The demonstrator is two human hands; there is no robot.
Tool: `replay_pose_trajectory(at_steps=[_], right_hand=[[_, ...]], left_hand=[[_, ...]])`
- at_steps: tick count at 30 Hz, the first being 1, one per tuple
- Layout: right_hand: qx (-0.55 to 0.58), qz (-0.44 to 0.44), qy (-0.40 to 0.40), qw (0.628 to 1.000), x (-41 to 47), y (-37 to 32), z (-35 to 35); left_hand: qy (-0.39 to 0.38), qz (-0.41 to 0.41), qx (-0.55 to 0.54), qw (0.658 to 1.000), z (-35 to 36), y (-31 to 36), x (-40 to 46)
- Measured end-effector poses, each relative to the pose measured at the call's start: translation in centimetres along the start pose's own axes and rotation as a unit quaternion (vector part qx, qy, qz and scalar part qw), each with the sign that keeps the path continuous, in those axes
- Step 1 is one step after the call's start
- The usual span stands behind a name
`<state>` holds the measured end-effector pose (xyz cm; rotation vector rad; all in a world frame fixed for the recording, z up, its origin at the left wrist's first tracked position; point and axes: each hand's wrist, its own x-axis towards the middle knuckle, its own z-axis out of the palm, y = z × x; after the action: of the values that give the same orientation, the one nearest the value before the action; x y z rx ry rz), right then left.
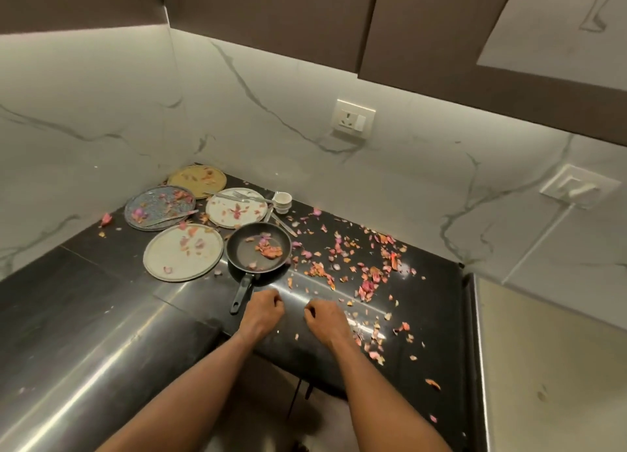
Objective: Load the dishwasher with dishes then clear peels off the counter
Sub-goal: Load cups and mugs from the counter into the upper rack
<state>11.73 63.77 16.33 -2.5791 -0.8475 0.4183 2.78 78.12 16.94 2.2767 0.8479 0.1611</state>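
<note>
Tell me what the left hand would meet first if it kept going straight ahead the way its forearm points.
Probably the black frying pan: the left hand sits just right of the pan's handle, and the forearm's line runs up toward the pan's near rim. Depth is unclear, so it might graze the handle first.

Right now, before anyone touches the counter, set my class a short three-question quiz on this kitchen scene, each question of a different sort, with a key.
1. How many plates lie on the counter?
2. True or false: the frying pan is clean and free of peels.
3. The fork lies on which plate: (a) the yellow plate, (b) the white plate beside the small cup, (c) the blue plate?

Key
1. Four.
2. False: peels lie in it.
3. b.
</note>
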Motion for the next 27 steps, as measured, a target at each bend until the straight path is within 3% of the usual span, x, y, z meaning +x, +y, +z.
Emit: replay_pose_trajectory(at_steps=[10,27], right_hand=[[-0.001,-0.047,-0.002,0.999,8.6,0.7,-3.4],[0.013,-0.009,-0.04,0.999,21.5,-0.5,-4.3]], left_hand=[[0.056,-0.016,-0.011,0.998,-0.3,3.1,7.4],[0.0,0.006,0.049,0.999,-0.5,1.6,25.2]])
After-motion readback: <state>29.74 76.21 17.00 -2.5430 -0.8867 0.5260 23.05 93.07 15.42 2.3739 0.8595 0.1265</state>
